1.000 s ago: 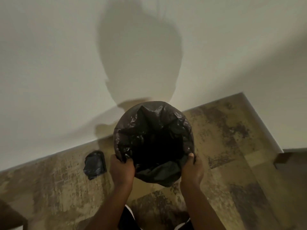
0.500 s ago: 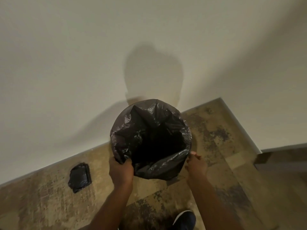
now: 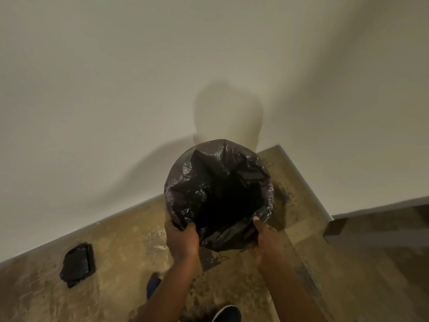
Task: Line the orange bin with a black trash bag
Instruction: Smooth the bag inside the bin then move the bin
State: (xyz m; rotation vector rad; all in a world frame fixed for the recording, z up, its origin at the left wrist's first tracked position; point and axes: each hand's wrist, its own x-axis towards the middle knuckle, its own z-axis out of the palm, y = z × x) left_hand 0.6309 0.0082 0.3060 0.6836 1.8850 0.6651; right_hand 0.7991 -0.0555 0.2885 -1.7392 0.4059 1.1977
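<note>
A black trash bag (image 3: 218,173) is spread over the mouth of a round bin and folded down over its rim, so none of the orange bin shows. The bag's inside is a dark hollow. My left hand (image 3: 182,239) grips the bag's folded edge at the near left of the rim. My right hand (image 3: 265,238) holds the near right edge, with the thumb pressed on the plastic. The bin stands close to the wall corner.
A folded bundle of black bags (image 3: 77,264) lies on the mottled brown floor (image 3: 130,228) to the left. White walls (image 3: 116,89) meet just behind the bin. A dark doorway or step (image 3: 376,231) opens at the right. My shoes (image 3: 226,313) show at the bottom.
The view has tilted and shifted, so the bin sits further right and the bundle further left. My right hand has returned to gripping the rim edge; the left hand stays on its edge.
</note>
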